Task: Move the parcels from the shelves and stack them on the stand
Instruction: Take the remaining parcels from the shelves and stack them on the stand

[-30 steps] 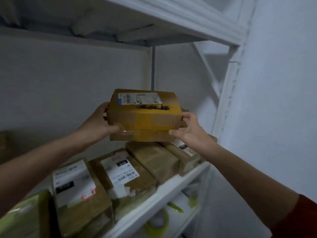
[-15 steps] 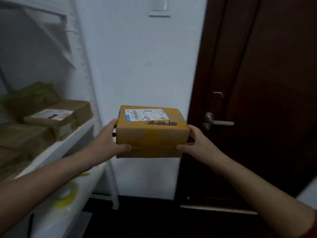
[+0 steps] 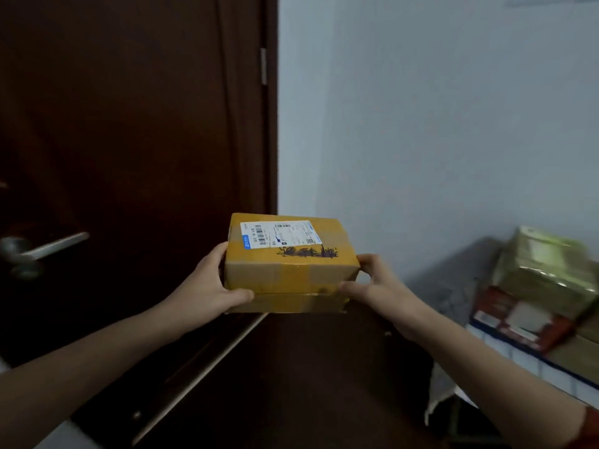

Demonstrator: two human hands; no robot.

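Leftmost, a silver lever door handle (image 3: 43, 249) sticks out from a dark brown door (image 3: 136, 118), which fills the left half of the view; a metal hinge (image 3: 264, 66) shows on its right edge.

In front of the door's lower right corner, the left hand (image 3: 210, 286) grips the left end of a yellow-brown cardboard parcel (image 3: 291, 270), with its thumb pressed across the lower left of the near face and its fingers hidden behind the side. The parcel is held level in mid-air between the two hands, over the dark floor (image 3: 308, 390) and resting on nothing. Its top carries a white shipping label (image 3: 278, 233) with barcodes, and a black scribble (image 3: 304, 252) runs just below the label. Yellow tape crosses the near face. A flatter taped layer sits under the box; whether it is a second parcel or part of the same one, I cannot tell.

The right hand (image 3: 379, 286) clamps the parcel's right end, with one digit laid along the lower near edge and the others curled at the upper right corner. A red sleeve (image 3: 588, 427) shows at that arm's lower edge.

Behind is a pale wall (image 3: 421, 124). Well to the right of the held parcel, a grey-topped stand (image 3: 453, 286) bears a stack: a blurred green-wrapped parcel (image 3: 547, 270) lies on a red-and-white box (image 3: 518, 319), which lies on a white box with blue lines (image 3: 534, 377).
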